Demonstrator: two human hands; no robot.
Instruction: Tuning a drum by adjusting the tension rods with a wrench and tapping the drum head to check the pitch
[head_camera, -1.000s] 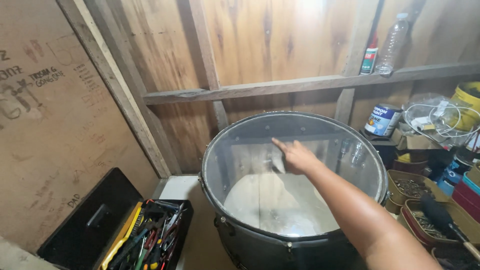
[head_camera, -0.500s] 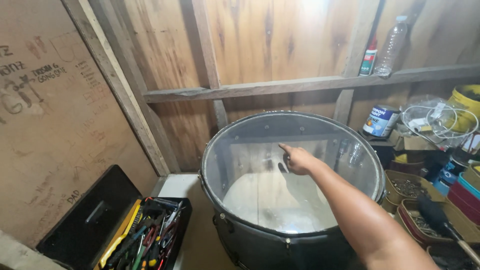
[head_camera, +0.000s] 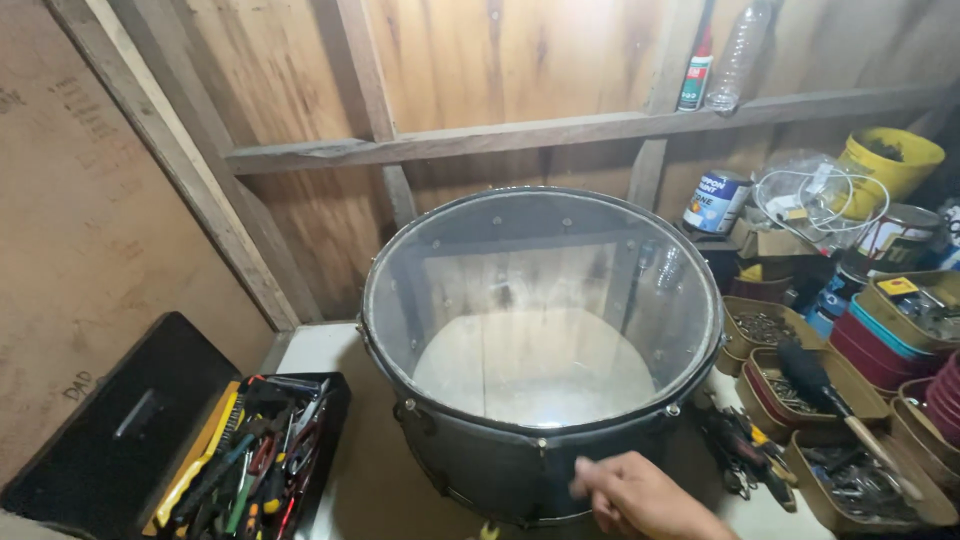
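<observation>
A: Head view, looking down; what is the hand doing?

B: Only one hand shows, the right hand (head_camera: 632, 493), low in the picture at the near side of the drum (head_camera: 540, 350); it is blurred; the fingers look loosely curled with nothing clearly held; whether they touch the dark shell I cannot tell; the left hand is not in view.

A: And where does the drum lie from it?

B: Directly ahead and above in the picture; the drum stands on the bench with its clear head facing up and a little toward the camera, so its axis runs near upright, tilted slightly; the metal hoop (head_camera: 480, 405) runs just above the knuckles.

A: What surrounds it?

B: To the left, an open toolbox (head_camera: 245, 460) crammed with hand tools; to the right, tins of screws (head_camera: 775, 330) and a brush (head_camera: 815, 378); behind, a paint can (head_camera: 716, 202) and a yellow bucket (head_camera: 890, 160); on the wooden ledge, a plastic bottle (head_camera: 740, 50).
</observation>
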